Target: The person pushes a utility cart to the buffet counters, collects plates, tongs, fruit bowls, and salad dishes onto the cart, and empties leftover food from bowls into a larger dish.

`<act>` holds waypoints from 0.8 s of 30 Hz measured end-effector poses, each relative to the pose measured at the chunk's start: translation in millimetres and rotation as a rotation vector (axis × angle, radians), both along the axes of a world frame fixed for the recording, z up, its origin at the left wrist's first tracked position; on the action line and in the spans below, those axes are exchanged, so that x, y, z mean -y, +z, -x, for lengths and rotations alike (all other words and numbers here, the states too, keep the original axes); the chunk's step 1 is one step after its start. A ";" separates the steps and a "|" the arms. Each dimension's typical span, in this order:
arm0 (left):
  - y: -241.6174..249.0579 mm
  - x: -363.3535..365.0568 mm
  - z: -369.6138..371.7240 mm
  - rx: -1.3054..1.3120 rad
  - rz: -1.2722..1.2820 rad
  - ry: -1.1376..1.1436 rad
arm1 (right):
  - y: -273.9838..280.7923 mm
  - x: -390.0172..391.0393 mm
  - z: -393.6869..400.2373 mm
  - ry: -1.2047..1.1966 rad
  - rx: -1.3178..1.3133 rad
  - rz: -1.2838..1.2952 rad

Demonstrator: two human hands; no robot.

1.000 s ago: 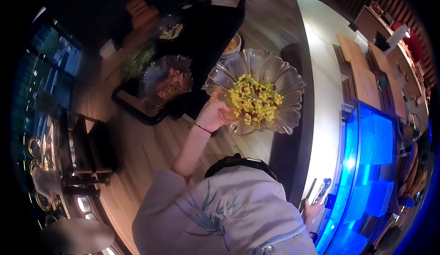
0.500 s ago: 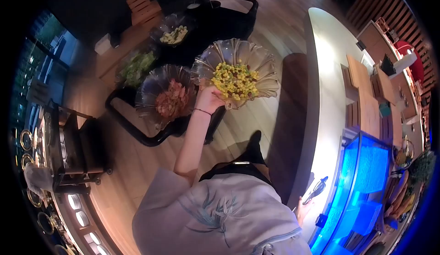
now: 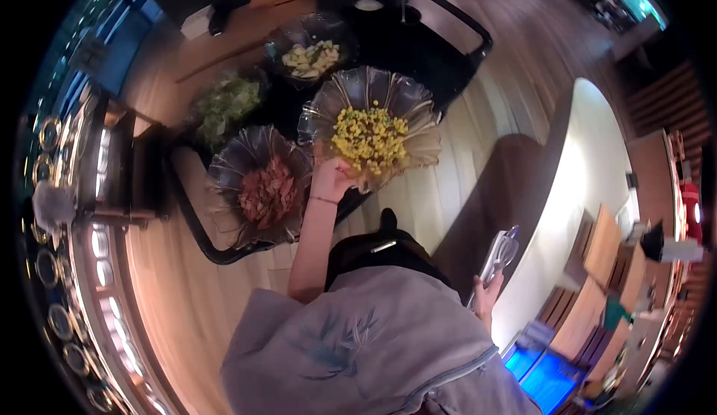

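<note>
My left hand (image 3: 331, 178) is closed on the near rim of the glass bowl of corn salad (image 3: 371, 133), fingers tucked under its scalloped edge, and I hold it level above the right side of the black cart (image 3: 448, 49). My right hand (image 3: 485, 295) hangs low by my hip, wrapped around a pair of tongs (image 3: 499, 254) whose tips point up toward the white counter (image 3: 582, 191). Just left of the corn bowl, on the cart, sits a second glass bowl with a reddish meat salad (image 3: 263, 187). Beyond it lies a bowl of leafy greens (image 3: 224, 105), and farther back a bowl of pale sliced pieces (image 3: 310, 55). The cart stands on light wooden floor (image 3: 418, 206), with the counter curving along my right
</note>
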State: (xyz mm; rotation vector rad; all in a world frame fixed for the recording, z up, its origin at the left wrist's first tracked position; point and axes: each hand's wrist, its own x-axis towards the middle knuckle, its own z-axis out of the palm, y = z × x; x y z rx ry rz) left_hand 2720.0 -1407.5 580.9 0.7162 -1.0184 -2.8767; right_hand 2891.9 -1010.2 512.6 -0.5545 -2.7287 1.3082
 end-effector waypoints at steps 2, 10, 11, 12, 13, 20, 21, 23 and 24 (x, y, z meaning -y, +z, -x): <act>23.0 -0.5 0.1 -0.035 0.028 0.018 | 16.6 -0.8 50.5 0.140 0.053 -0.049; 109.2 55.2 36.3 0.110 0.039 0.149 | 61.6 35.4 216.0 0.382 -0.034 -0.009; 117.8 61.7 41.1 0.116 0.037 0.157 | 62.0 40.6 223.0 0.398 -0.050 0.015; 125.0 68.8 46.5 0.073 0.040 0.143 | 61.7 45.2 227.8 0.413 -0.064 0.039; 130.9 75.1 51.1 0.027 0.046 0.126 | 59.9 50.7 232.4 0.441 -0.103 0.013; 144.6 112.2 56.0 -0.199 0.220 0.199 | 63.4 98.1 263.1 0.491 0.080 -0.064; 143.5 116.2 52.2 -0.160 0.191 0.222 | 67.3 106.0 273.8 0.514 0.112 -0.062; 140.5 125.4 43.5 -0.160 0.190 0.201 | 64.9 120.4 302.7 0.566 0.035 -0.107; 137.5 126.2 38.1 -0.148 0.190 0.184 | 66.3 125.9 319.1 0.591 0.051 -0.114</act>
